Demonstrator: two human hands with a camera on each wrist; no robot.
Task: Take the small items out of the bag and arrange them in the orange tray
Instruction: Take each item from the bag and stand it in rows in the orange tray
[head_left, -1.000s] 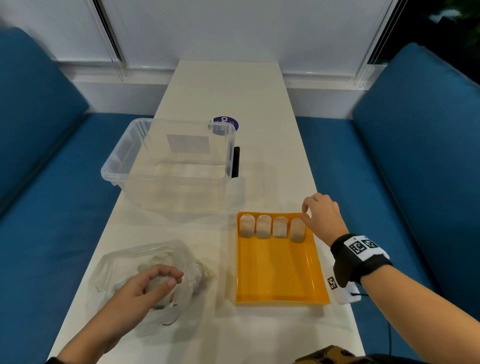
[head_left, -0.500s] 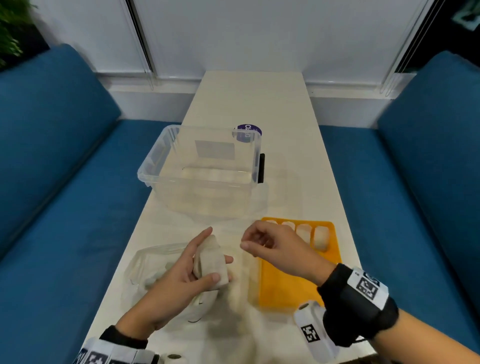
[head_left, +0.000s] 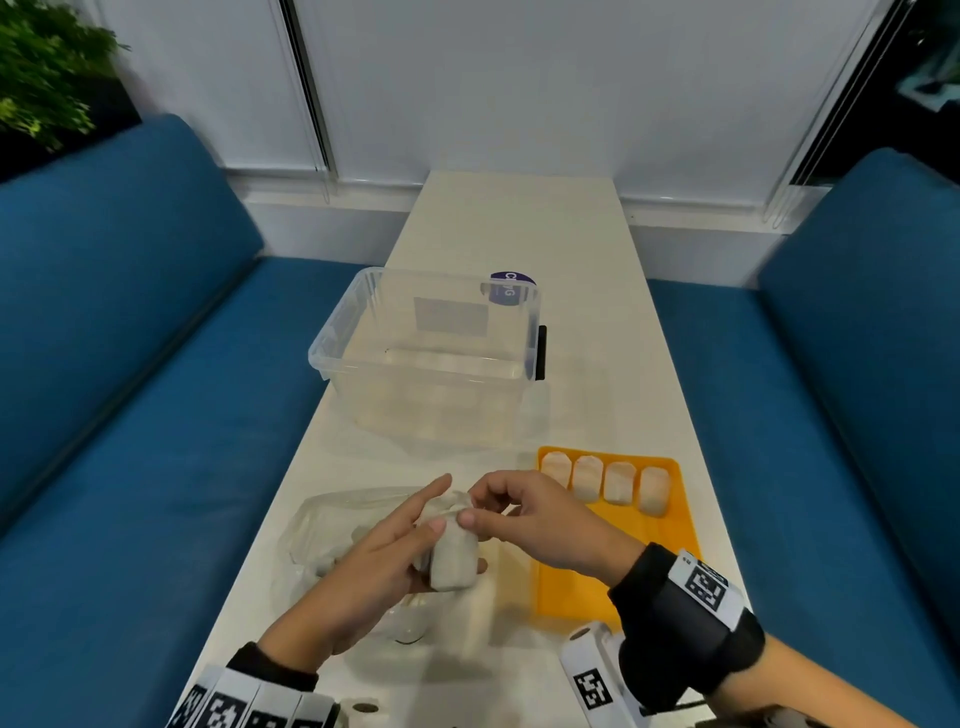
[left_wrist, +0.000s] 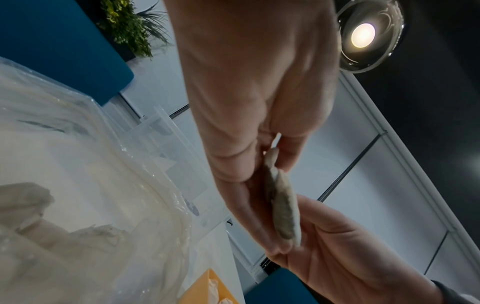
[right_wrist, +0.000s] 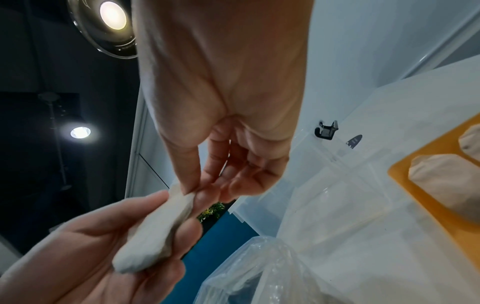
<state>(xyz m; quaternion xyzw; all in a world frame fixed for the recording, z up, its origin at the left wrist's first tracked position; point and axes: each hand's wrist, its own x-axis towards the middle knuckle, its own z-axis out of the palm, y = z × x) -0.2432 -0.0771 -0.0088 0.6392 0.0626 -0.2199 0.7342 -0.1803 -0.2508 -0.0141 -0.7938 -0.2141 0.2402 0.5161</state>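
A small white pouch (head_left: 453, 566) is held above the table between the clear plastic bag (head_left: 332, 525) and the orange tray (head_left: 587, 587). My left hand (head_left: 410, 545) grips its lower part between fingers and thumb. My right hand (head_left: 483, 512) pinches its crumpled top end. The right wrist view shows the pinch on the pouch (right_wrist: 155, 232), the left wrist view the pouch (left_wrist: 283, 205) edge-on between both hands. Several like pouches (head_left: 602, 480) lie side by side along the tray's far edge. More pale items show through the bag (left_wrist: 78, 185).
An empty clear plastic box (head_left: 426, 358) stands on the white table (head_left: 519, 228) just beyond the bag and tray, with a purple round sticker (head_left: 511, 291) behind it. Blue sofas (head_left: 130, 364) flank the narrow table on both sides.
My left hand lifted a pouch out of the bag. My right hand left the tray's far row, came across to the left and now pinches the pouch's top.
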